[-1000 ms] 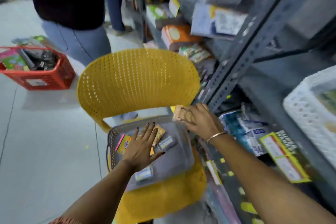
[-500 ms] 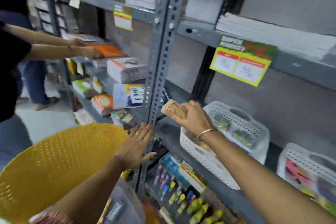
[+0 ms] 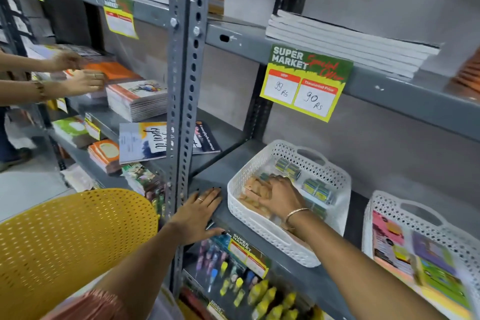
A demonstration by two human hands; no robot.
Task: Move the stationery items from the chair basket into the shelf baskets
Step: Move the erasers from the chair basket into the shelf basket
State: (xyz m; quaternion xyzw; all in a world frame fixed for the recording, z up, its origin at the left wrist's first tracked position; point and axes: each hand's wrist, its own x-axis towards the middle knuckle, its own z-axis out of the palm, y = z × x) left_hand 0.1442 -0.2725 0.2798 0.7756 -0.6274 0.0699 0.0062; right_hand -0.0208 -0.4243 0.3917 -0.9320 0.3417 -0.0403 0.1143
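My right hand (image 3: 279, 196) reaches into a white perforated shelf basket (image 3: 259, 227), fingers curled over a tan packet (image 3: 253, 188) lying among similar tan packets. Green-and-yellow packs (image 3: 315, 187) fill the basket's far side. My left hand (image 3: 200, 212) rests flat on the grey shelf edge (image 3: 298, 275) beside the basket, fingers spread and holding nothing. Only a grey sliver of the chair basket (image 3: 167, 302) shows at the bottom, on the yellow chair (image 3: 65, 241).
A second white basket (image 3: 405, 206) with colourful pads stands at the right. A grey perforated upright (image 3: 183, 112) rises just left of my left hand. Another person's hands (image 3: 83, 80) handle notebooks on the left shelves. Markers hang below the shelf (image 3: 233, 286).
The view lifted from the chair to the shelf. My right hand carried the tan packet up and lowered it into the white basket. My left hand left the chair basket and settled on the shelf edge.
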